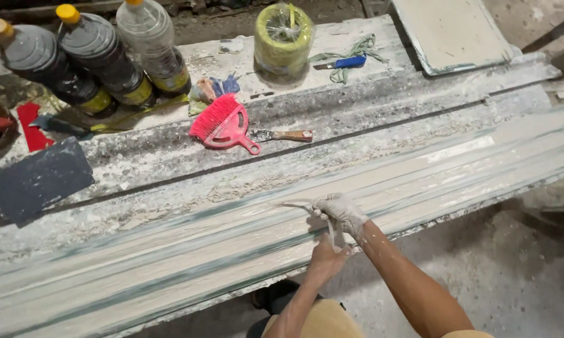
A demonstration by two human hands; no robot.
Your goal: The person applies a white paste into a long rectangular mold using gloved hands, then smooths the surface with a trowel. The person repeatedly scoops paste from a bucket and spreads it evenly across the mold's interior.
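Plaster-spattered and grey, your long workbench [169,156] runs across the view over a dusty concrete floor [520,275]. At the far left, a red flat scrap [31,125] lies beside a dark grey rectangular slab [39,178]. Behind them stand three plastic bottles of dark liquid [100,53], two with yellow caps, and yellow label bands ring the lower part of at least two. Right of the bottles lies a pink plastic hand brush [222,122], and a wooden-handled putty knife [282,135] is just beside its handle. Further back stands a yellow spool of twine in clear wrap [284,37], then a blue-handled utility knife [341,62] rests on a tangle of pale green string [360,47]. A pale flat board with a greenish rim [454,31] leans at the far right.

Along the near edge of the bench lies a long ribbed mould coated in wet white plaster [169,256], streaked with greenish lines. Over its middle, your plaster-coated right hand [341,211] pinches a thin white strip of wet fibre [297,204], which trails left onto the mould. Your left hand [325,256] sits just below, touching the right, its fingers closed around the strip's hanging lower end.
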